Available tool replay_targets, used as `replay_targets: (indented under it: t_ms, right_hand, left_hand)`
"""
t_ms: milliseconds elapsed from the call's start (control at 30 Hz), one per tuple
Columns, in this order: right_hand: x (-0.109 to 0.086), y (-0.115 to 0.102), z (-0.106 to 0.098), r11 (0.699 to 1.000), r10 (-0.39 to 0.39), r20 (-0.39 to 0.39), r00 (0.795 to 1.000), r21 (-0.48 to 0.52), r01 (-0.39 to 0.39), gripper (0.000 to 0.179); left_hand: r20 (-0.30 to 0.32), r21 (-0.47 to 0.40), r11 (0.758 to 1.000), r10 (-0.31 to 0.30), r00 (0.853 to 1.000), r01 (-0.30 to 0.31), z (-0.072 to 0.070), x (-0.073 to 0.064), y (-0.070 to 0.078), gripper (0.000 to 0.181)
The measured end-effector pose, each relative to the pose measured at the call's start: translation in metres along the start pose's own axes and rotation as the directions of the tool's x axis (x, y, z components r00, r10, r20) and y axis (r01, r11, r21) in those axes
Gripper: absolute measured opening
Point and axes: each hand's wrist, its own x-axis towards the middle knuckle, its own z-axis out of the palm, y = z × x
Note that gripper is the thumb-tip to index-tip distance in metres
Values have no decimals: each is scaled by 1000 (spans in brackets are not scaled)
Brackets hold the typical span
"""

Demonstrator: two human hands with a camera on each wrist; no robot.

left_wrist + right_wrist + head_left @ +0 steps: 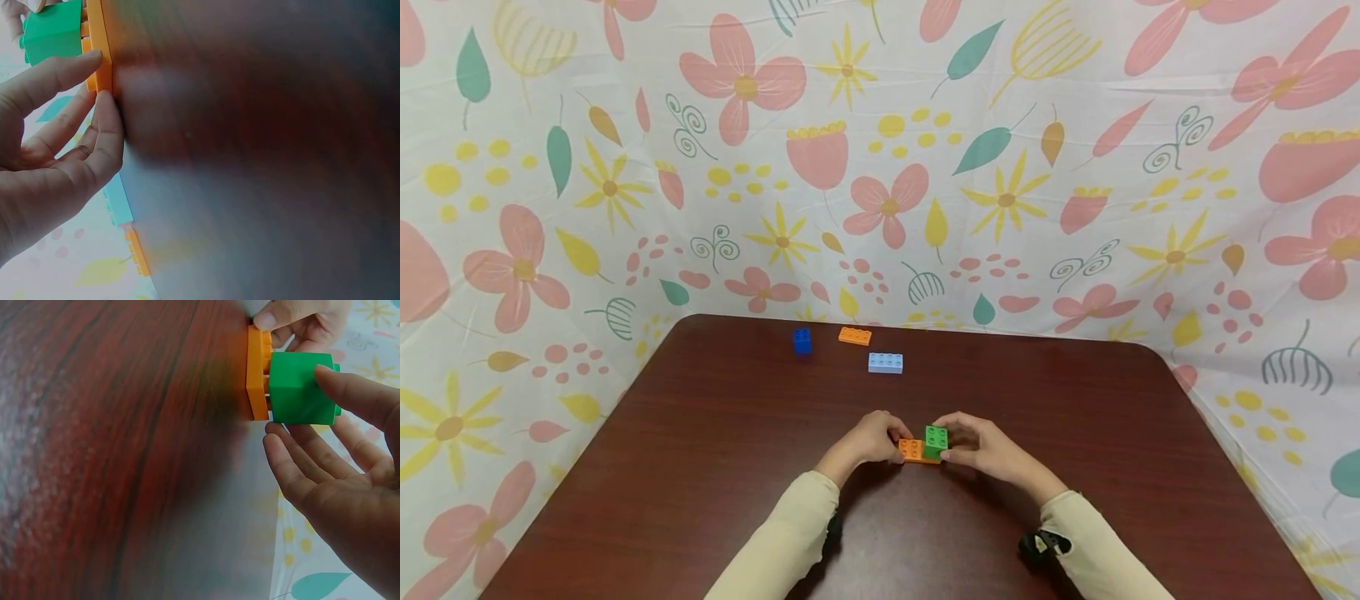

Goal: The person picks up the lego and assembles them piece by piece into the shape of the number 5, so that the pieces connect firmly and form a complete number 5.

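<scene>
An orange building plate [911,451] lies flat on the table, its left end pinched between the thumb and fingers of my left hand [876,438]. At the plate's right end is a green building brick [936,441], gripped by my right hand [992,452]. In the right wrist view, the thumb presses the side of the green brick [300,387] and the fingers lie at its other side. A narrow gap with orange studs shows between brick and orange plate [256,375]. The left wrist view shows the left thumb on the orange plate's [100,37] edge.
Farther back on the dark wooden table [737,467] lie a blue brick [802,342], a second orange plate [854,336] and a light blue brick [886,364]. A flower-patterned cloth [887,167] hangs behind the table and along its sides.
</scene>
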Motion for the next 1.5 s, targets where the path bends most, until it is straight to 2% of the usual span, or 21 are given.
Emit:
replay_targets:
  t_ms: [200,433,833,1300,1500]
  right_hand:
    - [0,-1,0,999,-17,-1,1000,-32,17,41]
    - [-1,-3,2,995,9,-43,999,-96,-13,34]
    - [-1,-7,6,993,-20,-78,997,-121,11,33]
    - [2,-6,10,993,-26,-72,997,-115,18,32]
    - [4,-13,11,989,-14,-62,998,-145,5,33]
  left_hand:
    - [5,-6,1000,-13,1000,13,1,2,-1,30]
    - [5,-8,1000,-13,1000,13,1,2,-2,30]
    - [-1,-25,1000,-7,1000,7,0,2,0,31]
    - [-4,-28,1000,-7,1000,7,0,3,-2,30]
    - [-5,-36,999,-12,1000,12,0,2,-3,30]
